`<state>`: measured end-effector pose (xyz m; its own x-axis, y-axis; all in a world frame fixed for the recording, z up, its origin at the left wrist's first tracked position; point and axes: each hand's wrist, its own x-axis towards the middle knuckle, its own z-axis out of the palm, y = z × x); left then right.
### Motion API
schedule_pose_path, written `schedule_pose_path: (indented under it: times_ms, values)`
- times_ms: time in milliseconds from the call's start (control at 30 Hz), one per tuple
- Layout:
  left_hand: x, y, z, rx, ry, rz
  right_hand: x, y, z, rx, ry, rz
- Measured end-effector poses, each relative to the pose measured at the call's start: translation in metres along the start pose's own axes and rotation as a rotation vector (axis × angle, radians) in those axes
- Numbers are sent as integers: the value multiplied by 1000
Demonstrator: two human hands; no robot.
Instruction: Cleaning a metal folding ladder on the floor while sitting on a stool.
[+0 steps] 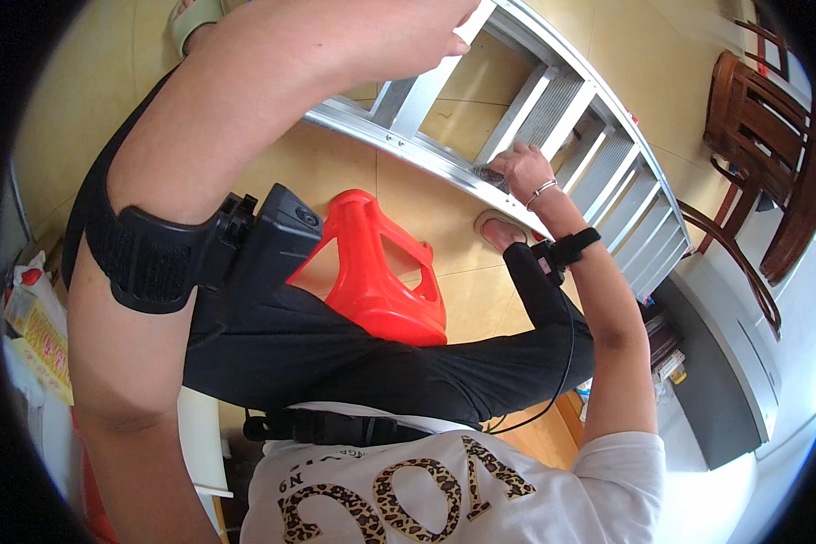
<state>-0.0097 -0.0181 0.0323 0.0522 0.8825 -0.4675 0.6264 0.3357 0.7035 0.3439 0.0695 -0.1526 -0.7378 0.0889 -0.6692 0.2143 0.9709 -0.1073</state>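
Note:
An aluminium stepladder (442,163) stretches diagonally from the top middle to the right. At the top edge, my left hand (442,37) lies against one of its crosspieces with bent fingers; part of the hand is cut off or turned away. My right hand (523,170) holds a dark grey, mesh-like scrubber (491,177) against the ladder's near side rail, beside a ribbed step. A bracelet circles the right wrist. Black straps hold devices on both arms.
A red plastic stool (374,292) stands between my legs. Dark wooden chairs (755,109) are at the upper right, and a grey cabinet (714,367) is at the lower right. Packages (41,340) lie at the far left. The floor (313,163) is tiled.

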Motion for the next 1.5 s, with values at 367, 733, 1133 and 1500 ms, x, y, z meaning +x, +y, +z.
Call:
schedule_pose_path:
  times_ms: [367, 733, 1133, 1500]
  values:
    - [-3, -3, 2, 81, 1, -35, 13, 21, -25, -322, -229, -38]
    - [-11, 0, -1, 108, 7, 23, -1, 7, -21, -26, -253, 292]
    - [-16, -4, -6, 94, -12, -13, 31, 33, -23, -271, -106, 196]
    - [-4, -19, 17, 152, 119, 77, 17, -6, 4, -121, -309, 59]
